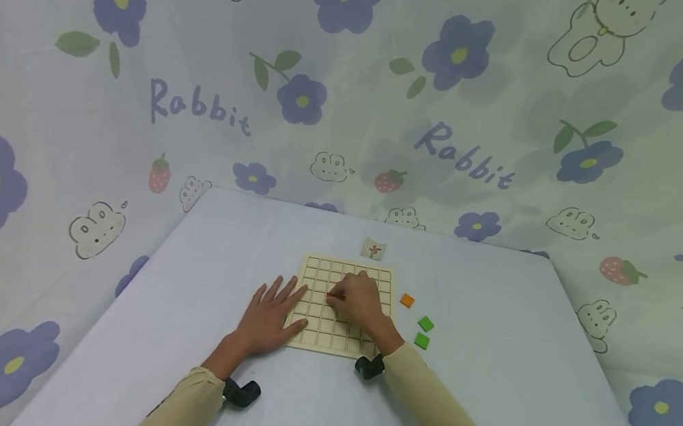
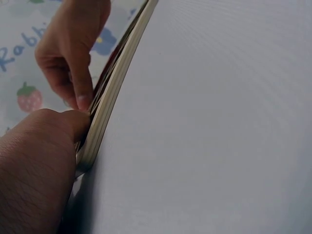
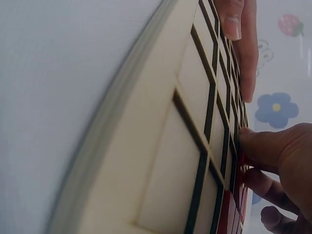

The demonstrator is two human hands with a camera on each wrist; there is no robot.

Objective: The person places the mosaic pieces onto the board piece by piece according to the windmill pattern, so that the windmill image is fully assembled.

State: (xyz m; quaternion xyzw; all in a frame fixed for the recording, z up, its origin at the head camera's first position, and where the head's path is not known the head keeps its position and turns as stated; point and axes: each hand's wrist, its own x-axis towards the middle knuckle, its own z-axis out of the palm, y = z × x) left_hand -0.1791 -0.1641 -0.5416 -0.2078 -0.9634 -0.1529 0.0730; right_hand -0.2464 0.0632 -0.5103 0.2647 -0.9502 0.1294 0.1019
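Observation:
A pale wooden grid board lies on the white table. My left hand rests on its left edge, with fingers spread and fairly straight. Over the middle of the board, my right hand pinches a small red tile between thumb and fingers, down at the grid. In the right wrist view, more red shows in the cells below the fingertips, partly hidden by the grid walls. The right hand covers several cells in the head view. The left wrist view shows the board edge-on, with both hands at it.
Right of the board lie an orange tile and two green tiles, the upper one and the lower one. A small card with a red pattern on a grid lies behind the board. A printed cloth hangs around the table.

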